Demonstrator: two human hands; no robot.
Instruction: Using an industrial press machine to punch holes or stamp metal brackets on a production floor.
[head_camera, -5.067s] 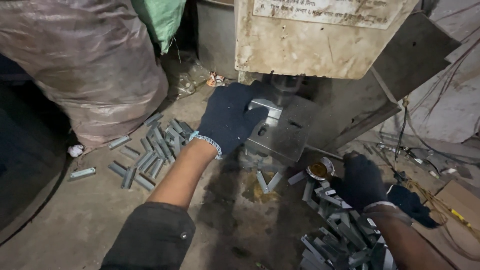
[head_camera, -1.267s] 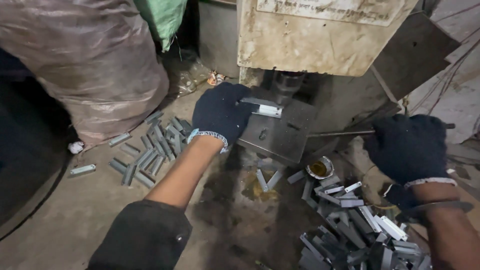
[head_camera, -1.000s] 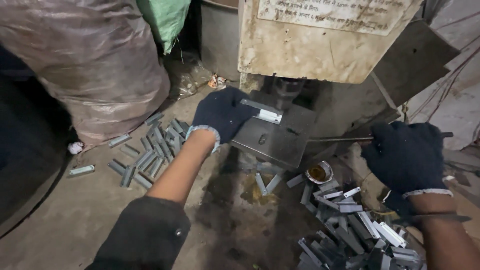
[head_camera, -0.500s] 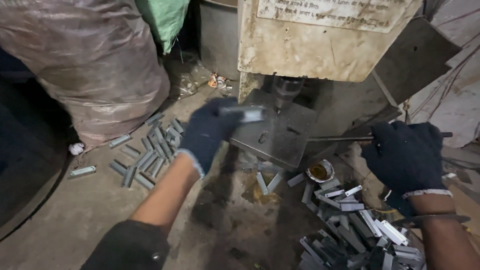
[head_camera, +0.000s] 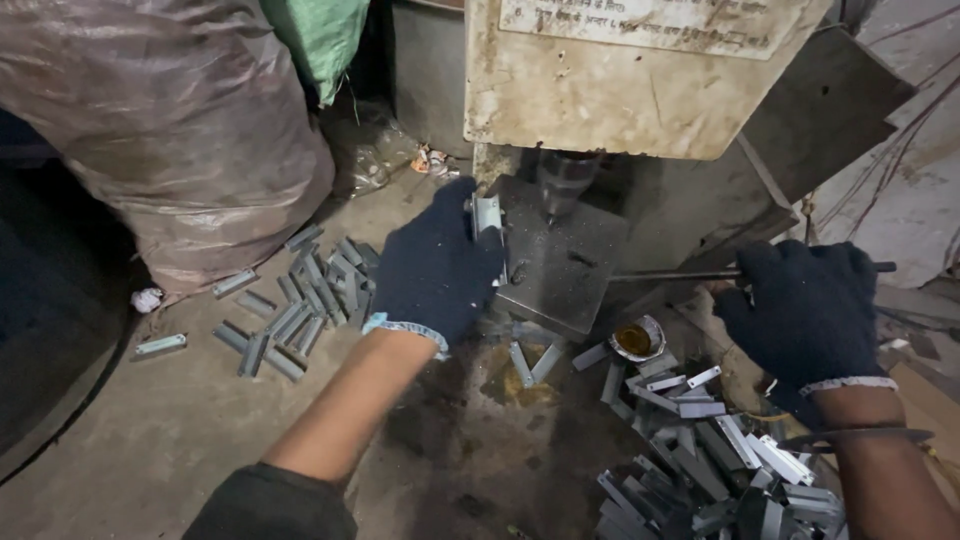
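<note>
1. The gloved left hand (head_camera: 435, 270) pinches a small metal piece (head_camera: 487, 215) at the left edge of the press plate (head_camera: 560, 265), its long axis upright, fingers closed around it.
2. The punch (head_camera: 562, 185) hangs just right of the piece, over the plate's far half.
3. The right hand (head_camera: 805, 310), well apart to the right, is wrapped tight around the lever rod (head_camera: 670, 275).
4. Grey pieces lie in a row (head_camera: 300, 300) on the floor to the left, and a heap (head_camera: 700, 450) lies near right, beside a small oil cup (head_camera: 636, 340).
</note>
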